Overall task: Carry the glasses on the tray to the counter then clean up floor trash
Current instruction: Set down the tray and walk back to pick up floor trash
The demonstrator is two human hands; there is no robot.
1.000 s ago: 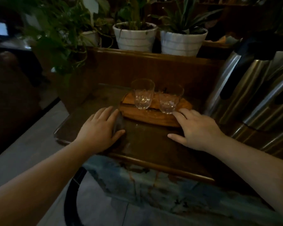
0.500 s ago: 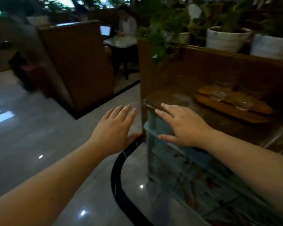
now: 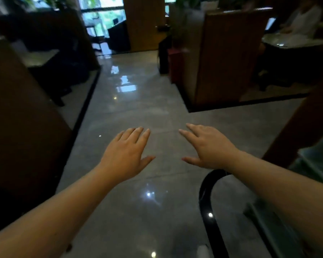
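My left hand point(image 3: 126, 154) and my right hand point(image 3: 208, 147) are stretched out side by side, palms down, over a glossy grey tiled floor point(image 3: 134, 112). The fingers of both are apart and neither holds anything. The tray and the two glasses are out of view. I see no trash on the stretch of floor in front of me; only light reflections show on the tiles.
A dark wooden booth wall point(image 3: 24, 116) lines the left and a wooden partition point(image 3: 226, 58) stands at right. An aisle runs ahead to a wooden door point(image 3: 144, 23). The counter's edge point(image 3: 317, 159) and a black curved floor border point(image 3: 209, 202) lie at lower right. A person sits at a table point(image 3: 295, 41), far right.
My view has swung left, away from the counter with the tray and glasses, to the open aisle. Both hands have left the counter and now hover over the floor.
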